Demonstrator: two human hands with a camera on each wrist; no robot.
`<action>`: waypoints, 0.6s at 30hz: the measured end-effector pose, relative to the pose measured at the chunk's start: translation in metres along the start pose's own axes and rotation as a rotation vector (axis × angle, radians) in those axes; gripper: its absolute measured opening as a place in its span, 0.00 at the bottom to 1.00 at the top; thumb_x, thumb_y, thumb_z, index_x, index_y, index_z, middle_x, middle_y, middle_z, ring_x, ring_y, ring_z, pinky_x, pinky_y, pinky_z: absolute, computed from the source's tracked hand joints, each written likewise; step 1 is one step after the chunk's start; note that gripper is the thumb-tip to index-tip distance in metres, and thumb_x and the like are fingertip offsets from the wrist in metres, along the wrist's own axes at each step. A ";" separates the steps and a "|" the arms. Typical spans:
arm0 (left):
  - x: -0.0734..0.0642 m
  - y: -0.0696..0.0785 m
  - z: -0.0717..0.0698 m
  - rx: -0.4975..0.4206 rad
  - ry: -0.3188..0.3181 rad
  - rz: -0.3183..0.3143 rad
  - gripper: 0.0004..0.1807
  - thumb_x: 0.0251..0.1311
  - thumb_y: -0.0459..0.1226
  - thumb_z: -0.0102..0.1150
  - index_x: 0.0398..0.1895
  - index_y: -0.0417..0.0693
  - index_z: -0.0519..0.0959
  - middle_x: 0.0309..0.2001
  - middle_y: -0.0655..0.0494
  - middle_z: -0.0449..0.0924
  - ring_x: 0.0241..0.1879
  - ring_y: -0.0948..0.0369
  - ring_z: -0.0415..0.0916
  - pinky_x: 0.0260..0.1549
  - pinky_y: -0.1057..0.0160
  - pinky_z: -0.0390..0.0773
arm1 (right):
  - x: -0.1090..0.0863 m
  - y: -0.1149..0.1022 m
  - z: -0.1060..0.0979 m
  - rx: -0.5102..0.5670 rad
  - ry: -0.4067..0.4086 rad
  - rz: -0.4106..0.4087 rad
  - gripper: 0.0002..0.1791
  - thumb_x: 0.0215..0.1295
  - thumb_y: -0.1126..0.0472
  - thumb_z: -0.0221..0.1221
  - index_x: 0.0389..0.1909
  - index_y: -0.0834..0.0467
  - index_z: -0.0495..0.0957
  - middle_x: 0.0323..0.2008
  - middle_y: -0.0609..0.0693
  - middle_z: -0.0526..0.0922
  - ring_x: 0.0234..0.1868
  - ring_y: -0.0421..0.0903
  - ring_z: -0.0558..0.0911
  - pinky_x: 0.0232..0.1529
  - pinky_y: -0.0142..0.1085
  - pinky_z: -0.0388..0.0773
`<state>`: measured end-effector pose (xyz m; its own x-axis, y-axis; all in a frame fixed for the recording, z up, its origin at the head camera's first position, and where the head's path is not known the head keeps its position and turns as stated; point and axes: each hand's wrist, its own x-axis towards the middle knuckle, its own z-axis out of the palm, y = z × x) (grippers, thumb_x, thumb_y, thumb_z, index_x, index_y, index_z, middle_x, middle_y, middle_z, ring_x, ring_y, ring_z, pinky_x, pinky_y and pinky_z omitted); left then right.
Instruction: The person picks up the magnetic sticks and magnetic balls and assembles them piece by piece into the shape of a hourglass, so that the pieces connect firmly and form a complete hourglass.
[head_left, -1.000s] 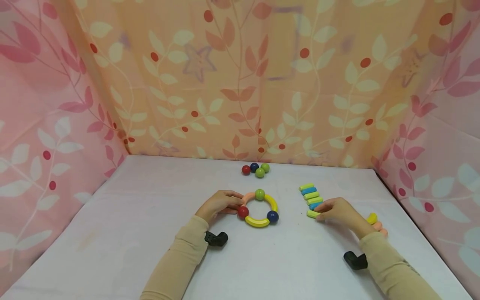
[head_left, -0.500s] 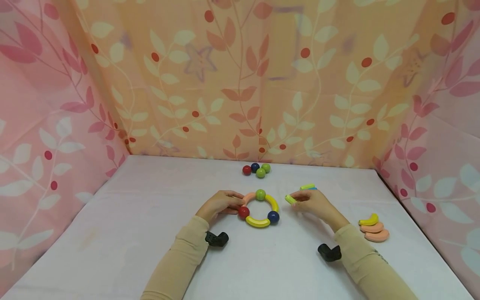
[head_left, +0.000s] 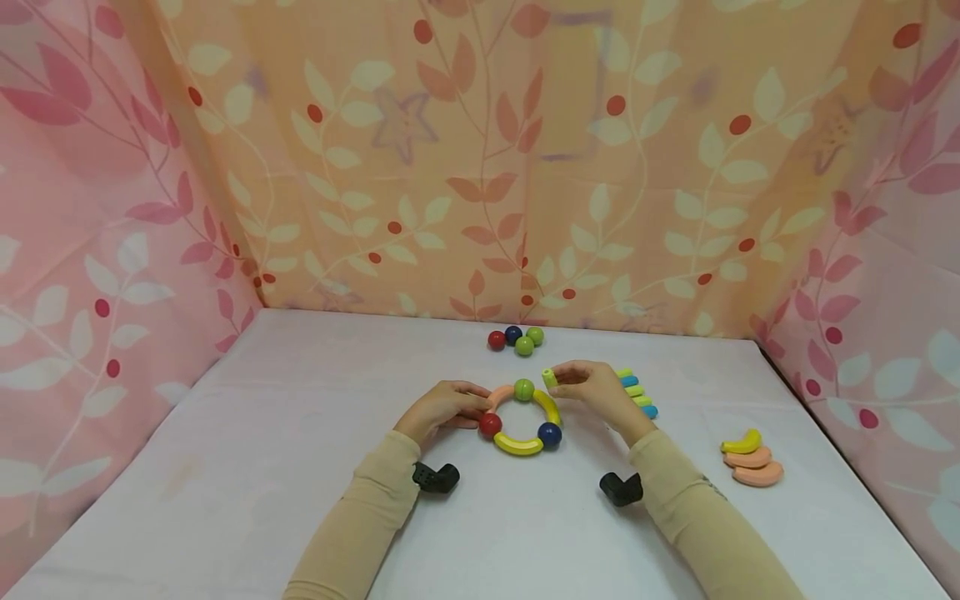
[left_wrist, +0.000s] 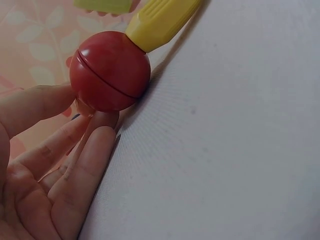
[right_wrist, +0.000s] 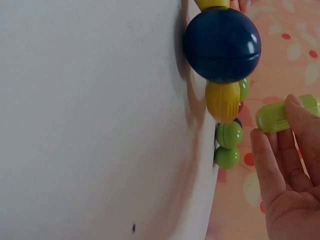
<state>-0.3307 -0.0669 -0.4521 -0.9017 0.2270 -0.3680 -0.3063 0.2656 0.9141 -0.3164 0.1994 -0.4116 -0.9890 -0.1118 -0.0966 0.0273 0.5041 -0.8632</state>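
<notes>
On the white table lies a ring made of curved pieces and balls. A red ball (head_left: 491, 425), a green ball (head_left: 524, 390) and a dark blue ball (head_left: 550, 435) join a peach curved piece (head_left: 501, 395) and two yellow curved pieces (head_left: 519, 447). My left hand (head_left: 446, 408) grips the ring at its left side, around the peach piece beside the red ball; that grip is partly hidden behind the ball in the left wrist view. Above the ring's upper right, my right hand (head_left: 596, 390) pinches a short light green rod (right_wrist: 280, 115) between thumb and fingers, apart from the ring.
Several loose balls (head_left: 524, 346) sit at the back. A row of green and blue rods (head_left: 636, 391) lies behind the right hand, partly covered by it. Farther right are a yellow curved piece (head_left: 742, 442) and two peach ones (head_left: 758, 475). Patterned cloth walls enclose the table.
My right hand has picked the green rod from the near end of the row and carried it left and up to beside the ring. The left hand keeps its place on the ring.
</notes>
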 end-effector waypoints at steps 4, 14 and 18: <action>0.000 0.000 0.000 -0.002 -0.002 0.001 0.19 0.58 0.40 0.70 0.52 0.45 0.83 0.40 0.52 0.85 0.35 0.62 0.81 0.34 0.68 0.85 | 0.005 -0.005 0.008 0.020 0.005 0.017 0.20 0.62 0.58 0.68 0.55 0.56 0.81 0.53 0.55 0.84 0.55 0.51 0.81 0.62 0.45 0.78; -0.001 0.001 0.000 -0.001 -0.005 -0.008 0.18 0.58 0.39 0.69 0.52 0.46 0.83 0.39 0.53 0.85 0.35 0.63 0.80 0.34 0.69 0.85 | 0.013 -0.010 0.021 0.035 -0.003 -0.003 0.17 0.63 0.58 0.68 0.53 0.54 0.82 0.53 0.53 0.85 0.57 0.50 0.80 0.65 0.46 0.76; -0.001 0.002 0.000 -0.004 -0.004 -0.009 0.18 0.58 0.39 0.69 0.52 0.46 0.83 0.39 0.53 0.85 0.35 0.63 0.80 0.34 0.69 0.85 | 0.013 -0.013 0.025 0.018 0.004 -0.030 0.17 0.63 0.58 0.67 0.52 0.55 0.83 0.52 0.53 0.85 0.56 0.50 0.80 0.64 0.46 0.76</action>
<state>-0.3307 -0.0667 -0.4500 -0.8975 0.2285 -0.3771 -0.3157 0.2642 0.9114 -0.3264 0.1703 -0.4143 -0.9901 -0.1231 -0.0681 0.0000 0.4846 -0.8747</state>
